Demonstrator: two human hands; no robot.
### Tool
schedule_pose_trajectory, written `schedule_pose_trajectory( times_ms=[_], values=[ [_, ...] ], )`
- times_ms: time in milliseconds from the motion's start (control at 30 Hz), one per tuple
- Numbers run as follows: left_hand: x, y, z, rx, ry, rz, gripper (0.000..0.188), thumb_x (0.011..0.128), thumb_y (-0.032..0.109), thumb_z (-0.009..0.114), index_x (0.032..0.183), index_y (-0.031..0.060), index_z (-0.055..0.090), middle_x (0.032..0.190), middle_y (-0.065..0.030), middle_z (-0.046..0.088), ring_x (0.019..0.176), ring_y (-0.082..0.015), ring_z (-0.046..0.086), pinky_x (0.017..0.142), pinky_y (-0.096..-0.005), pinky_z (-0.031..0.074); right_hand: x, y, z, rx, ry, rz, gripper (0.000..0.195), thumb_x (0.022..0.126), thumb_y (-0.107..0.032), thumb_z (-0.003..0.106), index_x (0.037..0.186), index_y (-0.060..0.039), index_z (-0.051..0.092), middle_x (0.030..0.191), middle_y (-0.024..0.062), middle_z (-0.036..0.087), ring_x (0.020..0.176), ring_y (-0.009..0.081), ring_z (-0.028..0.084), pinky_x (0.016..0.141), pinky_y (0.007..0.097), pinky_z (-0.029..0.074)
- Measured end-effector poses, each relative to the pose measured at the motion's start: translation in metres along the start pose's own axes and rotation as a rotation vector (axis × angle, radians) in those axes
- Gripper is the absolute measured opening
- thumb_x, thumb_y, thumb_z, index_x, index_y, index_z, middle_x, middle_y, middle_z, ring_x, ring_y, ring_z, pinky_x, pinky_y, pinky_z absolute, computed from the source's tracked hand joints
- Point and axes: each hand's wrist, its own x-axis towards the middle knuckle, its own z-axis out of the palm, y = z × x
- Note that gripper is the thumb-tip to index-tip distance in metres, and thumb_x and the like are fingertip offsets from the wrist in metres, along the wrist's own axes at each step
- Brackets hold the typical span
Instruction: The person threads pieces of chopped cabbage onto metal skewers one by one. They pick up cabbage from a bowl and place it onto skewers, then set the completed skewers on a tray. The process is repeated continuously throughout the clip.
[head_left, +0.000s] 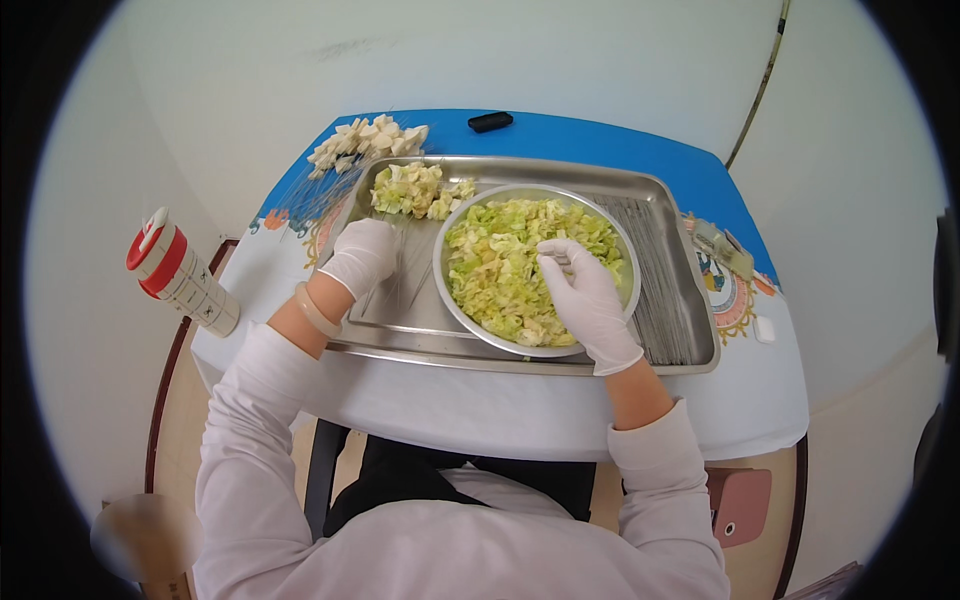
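My left hand (364, 255), in a white glove, is curled into a loose fist over the left part of a steel tray (480, 358). Thin metal skewers (409, 262) lie beside its fingers; whether it grips one is hidden. Over the right side of a round metal bowl (442, 289), my gloved right hand (585, 304) has bent fingers, thumb tip close to the index finger. Anything between them is too small to make out. Chopped cabbage (502, 262) fills the bowl. Behind my left hand, cabbage pieces (409, 189) lie heaped in the tray's far left corner.
Many bare skewers (652, 285) lie along the tray's right side. Pale chunks on skewers (371, 141) are piled at the far left. A red-lidded bottle (187, 277) stands left, a black object (490, 121) lies behind, and a small white case (763, 330) lies right.
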Motion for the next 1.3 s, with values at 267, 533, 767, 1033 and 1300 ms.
schedule_pose_trajectory(
  times_ms=[267,533,767,1033,1300],
  values=[
    [0.008,0.004,0.016,0.051,0.077,0.092,0.020,0.089,0.013,0.060,0.093,0.0068,0.078,0.096,-0.0176,0.076,0.093,-0.0333,0.074,0.079,-0.0423,0.059,0.005,-0.020,-0.034,0.040,0.036,0.014,0.027,0.098,-0.018,0.061,0.118,-0.0010,0.066,0.107,0.0092,0.072,0.101,0.0169,0.066,0.090,0.0313,0.052],
    [-0.002,0.011,0.002,0.011,0.099,0.004,0.021,0.093,0.016,0.059,0.107,0.0072,0.072,0.103,-0.0146,0.075,0.097,-0.0324,0.073,0.081,-0.0409,0.059,0.021,-0.014,-0.124,-0.464,0.161,0.279,0.041,0.094,-0.031,0.063,0.120,0.0006,0.066,0.118,0.0197,0.070,0.113,0.0282,0.067,0.097,0.0367,0.051],
    [-0.039,0.036,-0.037,-0.163,0.302,0.133,0.023,0.095,0.021,0.059,0.112,0.0069,0.067,0.098,-0.0163,0.072,0.092,-0.0354,0.071,0.077,-0.0448,0.057,0.052,0.033,-0.143,-1.155,-0.175,0.589,0.031,0.087,-0.018,0.059,0.109,-0.0017,0.074,0.118,0.0209,0.071,0.111,0.0379,0.068,0.094,0.0442,0.054],
    [-0.085,0.069,-0.041,-0.302,0.431,0.309,0.038,0.095,0.029,0.065,0.129,0.0128,0.066,0.082,-0.0117,0.068,0.074,-0.0313,0.068,0.068,-0.0429,0.055,0.068,0.066,-0.132,-1.279,-0.394,0.530,0.034,0.085,-0.012,0.056,0.111,-0.0024,0.076,0.120,0.0221,0.070,0.114,0.0395,0.067,0.092,0.0464,0.054],
    [-0.103,0.064,-0.045,-0.343,0.424,0.320,0.037,0.094,0.029,0.067,0.127,0.0139,0.068,0.081,-0.0109,0.068,0.074,-0.0301,0.069,0.067,-0.0412,0.055,0.070,0.075,-0.139,-1.325,-0.506,0.462,0.029,0.086,-0.013,0.056,0.101,0.0005,0.077,0.112,0.0255,0.071,0.107,0.0410,0.068,0.090,0.0455,0.054]
  ],
)
